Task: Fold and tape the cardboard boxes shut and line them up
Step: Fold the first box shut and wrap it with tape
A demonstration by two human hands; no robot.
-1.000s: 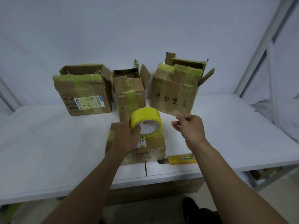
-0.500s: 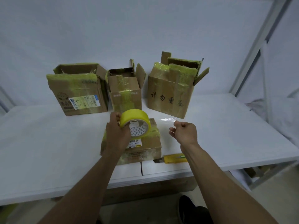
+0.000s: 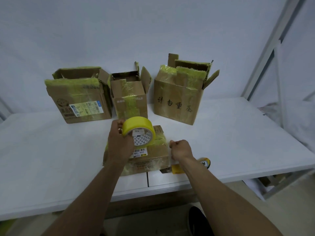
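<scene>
A flat closed cardboard box (image 3: 154,158) with yellow tape remnants lies near the table's front edge. My left hand (image 3: 119,142) holds a yellow tape roll (image 3: 139,133) just above the box's top. My right hand (image 3: 181,149) is at the box's right end, fingers pinched on the pulled-out tape end, a thin clear strip that is hard to see. Behind stand three open boxes with flaps up: a wide one (image 3: 80,97) at left, a narrow one (image 3: 130,96) in the middle, and one with black handwriting (image 3: 179,94) at right.
A yellow utility knife (image 3: 177,168) lies on the white table (image 3: 238,142) right of the flat box, partly under my right forearm. A metal frame post (image 3: 271,48) rises at the right. A seam splits the tabletop near the front edge.
My left hand has lowered the tape roll toward the flat box. My right hand moved down and left to the box's right end, pulling tape with it.
</scene>
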